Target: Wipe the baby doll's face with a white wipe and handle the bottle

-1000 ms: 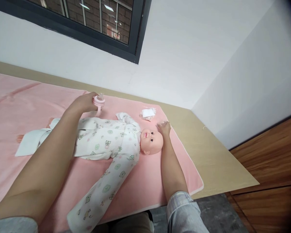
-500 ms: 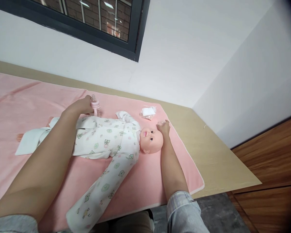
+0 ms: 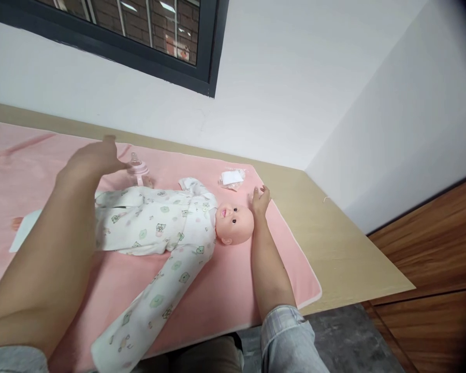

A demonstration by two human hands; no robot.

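Note:
A baby doll (image 3: 235, 224) lies on its back in a white shirt (image 3: 151, 223) printed with green bears, its head toward the right. Behind its body stands a baby bottle (image 3: 139, 168) with a pink collar and handle. My left hand (image 3: 95, 158), slightly blurred, is just left of the bottle with thumb and fingers apart. Past the top of the doll's head, my right hand (image 3: 261, 201) is low over the pink mat, thumb and fingers spread. A small clear thing seems to lie beside its thumb, too faint to name. My left forearm covers part of the doll's legs.
The pink mat (image 3: 217, 290) covers most of the wooden table (image 3: 334, 248). A clear packet with a white label (image 3: 232, 178) lies behind the doll's head. A white wall with a dark-framed window (image 3: 212, 62) rises behind, and wooden cabinets (image 3: 431, 254) stand at the right.
My left hand has come away from the bottle to the left, its fingers spreading. My right hand's fingers have opened beside the doll's head. The view has shifted slightly.

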